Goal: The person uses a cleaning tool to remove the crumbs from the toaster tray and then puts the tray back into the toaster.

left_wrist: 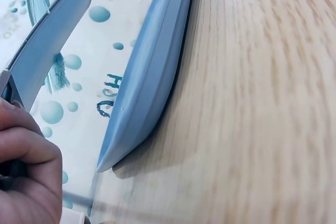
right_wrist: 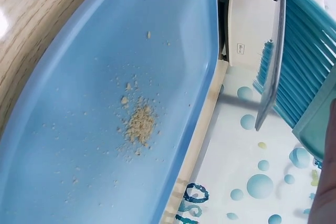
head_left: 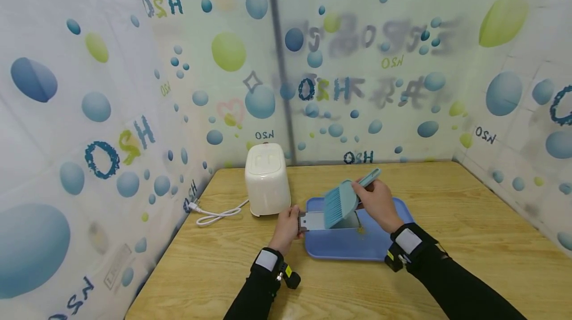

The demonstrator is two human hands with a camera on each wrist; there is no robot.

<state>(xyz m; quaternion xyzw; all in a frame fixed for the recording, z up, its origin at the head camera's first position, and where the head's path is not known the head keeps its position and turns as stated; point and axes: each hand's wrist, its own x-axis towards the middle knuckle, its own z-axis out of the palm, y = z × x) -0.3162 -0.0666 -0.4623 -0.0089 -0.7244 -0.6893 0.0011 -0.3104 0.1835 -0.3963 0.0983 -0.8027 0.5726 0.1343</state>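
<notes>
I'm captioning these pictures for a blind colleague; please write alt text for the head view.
A person's right hand holds a brush to a thin plate gripped by the left hand, above a blue tray with crumbs. A white appliance stands farther left on a wooden table.

Bright light — soft shadows

Wooden table [head_left: 210, 270]: blue tray [head_left: 344, 253], white appliance [head_left: 268, 186], looped white cord [head_left: 232, 211].

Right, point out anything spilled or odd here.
Crumbs lie heaped on the blue tray, with finer specks scattered around the pile; they look spilled because they stand out loose against the otherwise smooth surface.
</notes>
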